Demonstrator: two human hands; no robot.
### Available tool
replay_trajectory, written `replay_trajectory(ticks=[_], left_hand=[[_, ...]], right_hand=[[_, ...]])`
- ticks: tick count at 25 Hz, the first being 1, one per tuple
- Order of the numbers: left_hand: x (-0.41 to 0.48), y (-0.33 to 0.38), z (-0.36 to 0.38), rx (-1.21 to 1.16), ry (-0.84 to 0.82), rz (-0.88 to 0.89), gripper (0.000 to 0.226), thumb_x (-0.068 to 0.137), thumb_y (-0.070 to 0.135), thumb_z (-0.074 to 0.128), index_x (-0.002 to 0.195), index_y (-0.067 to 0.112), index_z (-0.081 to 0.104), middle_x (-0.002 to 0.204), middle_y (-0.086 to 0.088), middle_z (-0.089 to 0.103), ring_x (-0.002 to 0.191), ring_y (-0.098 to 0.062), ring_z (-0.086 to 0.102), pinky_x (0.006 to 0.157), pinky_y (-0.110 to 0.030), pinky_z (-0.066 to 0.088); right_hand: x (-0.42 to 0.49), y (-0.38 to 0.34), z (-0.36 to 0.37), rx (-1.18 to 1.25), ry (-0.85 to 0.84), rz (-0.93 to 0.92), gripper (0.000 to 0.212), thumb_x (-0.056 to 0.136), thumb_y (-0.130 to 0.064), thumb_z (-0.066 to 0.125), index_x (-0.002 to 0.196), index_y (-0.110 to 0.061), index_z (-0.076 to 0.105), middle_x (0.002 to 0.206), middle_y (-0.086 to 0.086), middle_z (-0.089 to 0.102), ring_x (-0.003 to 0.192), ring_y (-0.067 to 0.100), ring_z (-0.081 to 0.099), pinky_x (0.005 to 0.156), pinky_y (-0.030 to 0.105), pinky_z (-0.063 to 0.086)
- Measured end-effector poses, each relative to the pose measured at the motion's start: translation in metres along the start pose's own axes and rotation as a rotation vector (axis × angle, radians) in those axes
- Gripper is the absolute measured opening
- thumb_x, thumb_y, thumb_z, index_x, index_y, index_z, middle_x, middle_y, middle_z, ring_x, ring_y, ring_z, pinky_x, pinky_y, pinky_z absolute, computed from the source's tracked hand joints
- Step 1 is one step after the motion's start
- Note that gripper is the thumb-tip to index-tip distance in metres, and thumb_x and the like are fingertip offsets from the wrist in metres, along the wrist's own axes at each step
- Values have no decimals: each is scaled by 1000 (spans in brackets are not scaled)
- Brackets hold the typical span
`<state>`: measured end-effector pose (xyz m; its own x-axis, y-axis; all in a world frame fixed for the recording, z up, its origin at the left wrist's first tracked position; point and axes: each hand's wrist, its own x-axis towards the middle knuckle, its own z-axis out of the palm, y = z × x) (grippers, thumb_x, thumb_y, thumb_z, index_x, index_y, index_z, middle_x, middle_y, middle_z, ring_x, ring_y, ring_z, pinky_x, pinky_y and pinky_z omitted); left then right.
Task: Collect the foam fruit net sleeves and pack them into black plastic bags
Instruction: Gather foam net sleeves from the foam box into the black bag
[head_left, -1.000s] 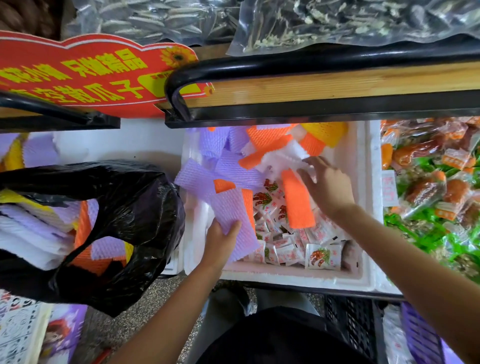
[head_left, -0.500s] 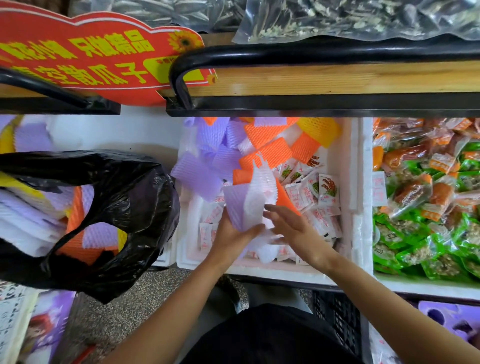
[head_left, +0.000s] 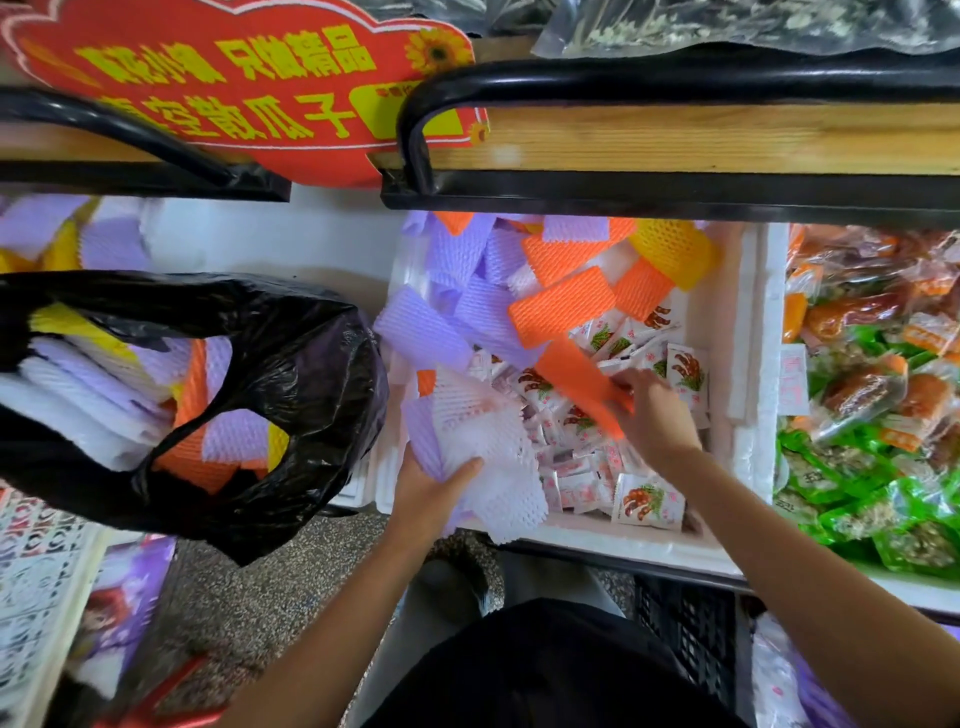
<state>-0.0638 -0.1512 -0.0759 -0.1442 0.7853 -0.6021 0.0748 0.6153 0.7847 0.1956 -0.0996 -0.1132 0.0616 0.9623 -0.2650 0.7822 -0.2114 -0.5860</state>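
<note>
From the head camera, the left hand grips a stack of white and lilac foam net sleeves over the near edge of the white polystyrene box, thumb across the top. To its right, the right hand pinches a flat orange foam net sleeve, blurred, above small white snack sachets; loose purple, orange and yellow foam sleeves lie beyond both hands. Left of the left hand sits the crumpled black plastic bag, its mouth open with sleeves inside
</note>
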Motion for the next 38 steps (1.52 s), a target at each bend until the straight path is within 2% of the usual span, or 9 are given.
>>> replay_trajectory(ticks=[4,8,12,14,18,21,25,31,38], left_hand=[[1,-15,-4,-86,7,-105,74,49,46,88,114,22,61,115,-8,67,108,-32,63,84,-64,49],[-5,-7,-4,-28,64,-57,59,60,30,84,112,15,61,112,-10,67,102,-28,65,84,-57,52],[-9,-7,-13,34,115,-28,52,65,22,82,113,13,62,107,-4,70,100,-22,67,87,-50,53],[-11,-10,-16,23,146,-40,41,73,5,78,110,12,61,101,-2,69,93,-20,67,83,-51,55],[-15,-12,-17,-27,171,-92,42,75,4,76,113,11,60,101,-3,69,91,-21,68,78,-50,57],[-14,-11,-16,-117,147,-124,41,77,4,74,115,10,59,106,-9,68,91,-24,68,75,-51,57],[-12,-4,-10,-216,130,-99,38,75,12,78,109,15,63,100,-2,71,95,-23,67,86,-54,52],[-29,34,14,-204,53,212,67,61,41,76,120,18,56,113,1,68,108,-18,63,94,-47,49],[-74,101,-50,-111,118,646,69,69,37,70,126,5,48,120,-6,62,115,-15,59,99,-33,46]], right_hand=[[27,-19,-26,-80,69,-186,23,91,-8,56,114,-5,61,116,12,55,104,30,52,81,39,47],[76,-43,-9,-270,-140,-245,39,92,-12,54,131,-11,47,137,9,44,124,31,39,100,46,37],[99,-56,7,-387,-141,-252,70,88,-20,62,145,-15,22,144,6,37,127,31,36,101,44,37],[103,-57,9,-525,-104,-271,71,86,-26,66,145,-17,27,141,10,40,125,33,38,101,45,36],[93,-57,0,-606,17,-351,48,79,-32,71,120,-12,57,120,16,50,115,36,43,98,45,36],[64,-58,-7,-446,36,-405,38,82,-31,69,110,-8,59,113,12,55,109,31,50,93,42,40],[0,-72,-16,-115,47,-234,39,90,-40,58,112,-11,46,95,4,61,72,25,62,57,33,49],[-75,-105,-1,224,5,-137,43,88,-26,62,123,-11,42,109,8,61,90,32,60,64,33,39],[-109,-204,-16,553,245,-265,32,83,-30,62,108,-25,43,88,-25,53,75,-2,52,68,22,43]])
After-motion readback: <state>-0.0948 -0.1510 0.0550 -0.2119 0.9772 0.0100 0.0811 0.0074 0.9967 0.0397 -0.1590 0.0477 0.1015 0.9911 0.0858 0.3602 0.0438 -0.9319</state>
